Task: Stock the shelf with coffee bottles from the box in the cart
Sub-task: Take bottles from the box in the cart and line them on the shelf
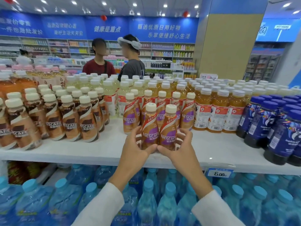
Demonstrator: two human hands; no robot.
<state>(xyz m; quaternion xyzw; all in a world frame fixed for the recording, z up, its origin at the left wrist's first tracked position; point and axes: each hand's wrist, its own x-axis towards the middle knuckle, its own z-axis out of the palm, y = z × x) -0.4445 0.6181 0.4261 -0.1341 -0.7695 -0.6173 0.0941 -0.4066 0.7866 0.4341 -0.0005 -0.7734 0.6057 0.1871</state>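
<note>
Two purple-label Nescafe coffee bottles stand upright side by side near the front of the white shelf (97, 152). My left hand (136, 148) curls round the left bottle (149, 126). My right hand (180, 146) curls round the right bottle (168, 128). Behind them stands a row of several matching purple-label coffee bottles (187, 115). The box and the cart are out of view.
Brown-label Nescafe bottles (53, 118) fill the shelf's left side. Orange juice bottles (218, 111) and dark blue-capped bottles (280, 132) stand on the right. Water bottles (65, 201) fill the shelf below, with a price tag (219, 173). Two people (114, 62) stand beyond the shelf.
</note>
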